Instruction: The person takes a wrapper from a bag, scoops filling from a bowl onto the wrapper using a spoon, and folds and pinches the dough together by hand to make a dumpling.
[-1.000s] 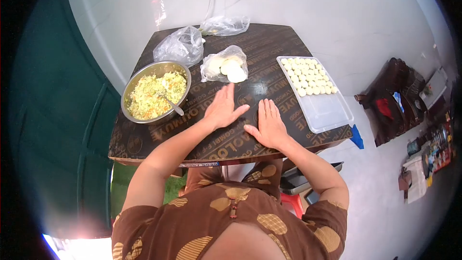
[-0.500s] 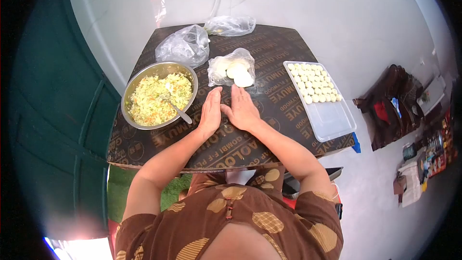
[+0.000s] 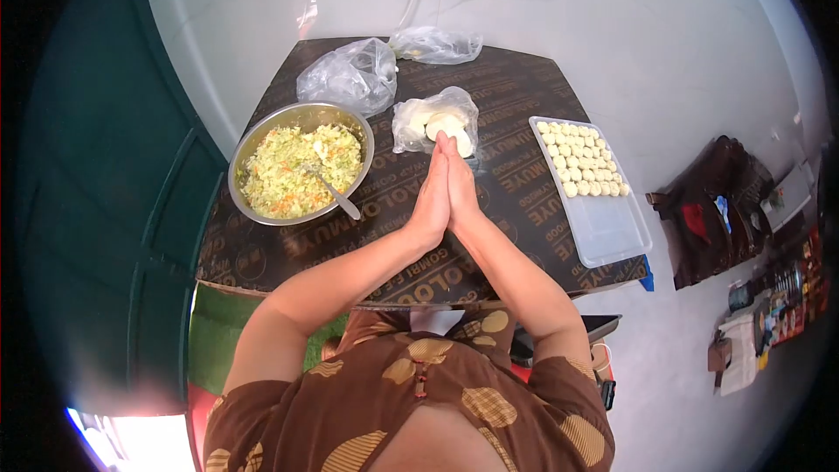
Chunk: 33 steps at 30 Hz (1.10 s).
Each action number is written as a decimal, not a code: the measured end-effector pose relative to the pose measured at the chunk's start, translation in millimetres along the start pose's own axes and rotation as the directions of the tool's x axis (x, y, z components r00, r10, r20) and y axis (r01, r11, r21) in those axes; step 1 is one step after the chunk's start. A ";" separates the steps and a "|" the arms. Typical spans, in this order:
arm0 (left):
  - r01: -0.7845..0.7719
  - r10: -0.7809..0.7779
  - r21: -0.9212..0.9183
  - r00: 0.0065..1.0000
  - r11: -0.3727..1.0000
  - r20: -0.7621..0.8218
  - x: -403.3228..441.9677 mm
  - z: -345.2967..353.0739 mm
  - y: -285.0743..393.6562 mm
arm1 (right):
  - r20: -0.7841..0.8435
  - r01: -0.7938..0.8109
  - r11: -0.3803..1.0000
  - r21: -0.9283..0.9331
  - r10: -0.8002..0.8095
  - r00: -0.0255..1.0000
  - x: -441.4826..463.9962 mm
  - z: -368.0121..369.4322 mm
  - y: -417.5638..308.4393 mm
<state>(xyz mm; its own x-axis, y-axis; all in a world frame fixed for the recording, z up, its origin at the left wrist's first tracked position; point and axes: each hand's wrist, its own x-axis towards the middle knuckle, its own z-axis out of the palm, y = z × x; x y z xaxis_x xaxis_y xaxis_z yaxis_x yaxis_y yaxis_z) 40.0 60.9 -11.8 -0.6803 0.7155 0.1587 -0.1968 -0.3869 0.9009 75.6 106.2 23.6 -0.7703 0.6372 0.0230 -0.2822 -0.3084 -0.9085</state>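
Note:
My left hand [image 3: 432, 201] and my right hand [image 3: 461, 188] are pressed palm to palm above the table, fingers straight and pointing away from me. No object shows between the palms, though their inner faces are hidden. Just beyond my fingertips lie round, flat pieces of white dough [image 3: 447, 125], partly inside a clear plastic bag [image 3: 407, 129]. To the left stands a steel bowl [image 3: 236, 183] of chopped vegetable mix [image 3: 293, 166] in yellow, green and orange. A metal spoon [image 3: 343, 198] leans in it, handle toward my hands.
A clear plastic tray [image 3: 612, 232] at the right holds rows of small pale dumplings [image 3: 581, 157] in its far part. Two more plastic bags [image 3: 350, 77] [image 3: 437, 45] lie at the back of the dark printed table [image 3: 393, 275], near the wall.
My hands were slightly apart over the table; now they have come together palm to palm. The whole view has shifted slightly.

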 end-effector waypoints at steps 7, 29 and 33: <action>0.063 -0.081 -0.190 0.993 0.980 -0.087 30.3 -5.1 -17.1 | 0.052 -0.027 0.999 0.017 0.026 0.998 -9.0 -0.7 12.4; 0.025 -0.037 -0.202 0.998 0.979 -0.053 9.2 14.8 27.6 | 0.267 0.397 0.470 -0.789 -0.320 0.909 19.8 -47.5 25.7; 0.016 -0.026 -0.152 0.997 0.988 -0.066 12.0 3.6 14.9 | 0.392 0.606 0.468 -0.643 -0.479 0.786 18.6 -44.6 38.4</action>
<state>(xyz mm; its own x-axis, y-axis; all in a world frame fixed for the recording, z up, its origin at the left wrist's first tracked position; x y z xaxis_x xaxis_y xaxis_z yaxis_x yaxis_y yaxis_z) 31.4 65.8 5.0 -0.7204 0.6851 0.1081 -0.3124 -0.4596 0.8314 75.9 137.7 -29.5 -0.6942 0.3717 0.6164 -0.2310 0.6960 -0.6799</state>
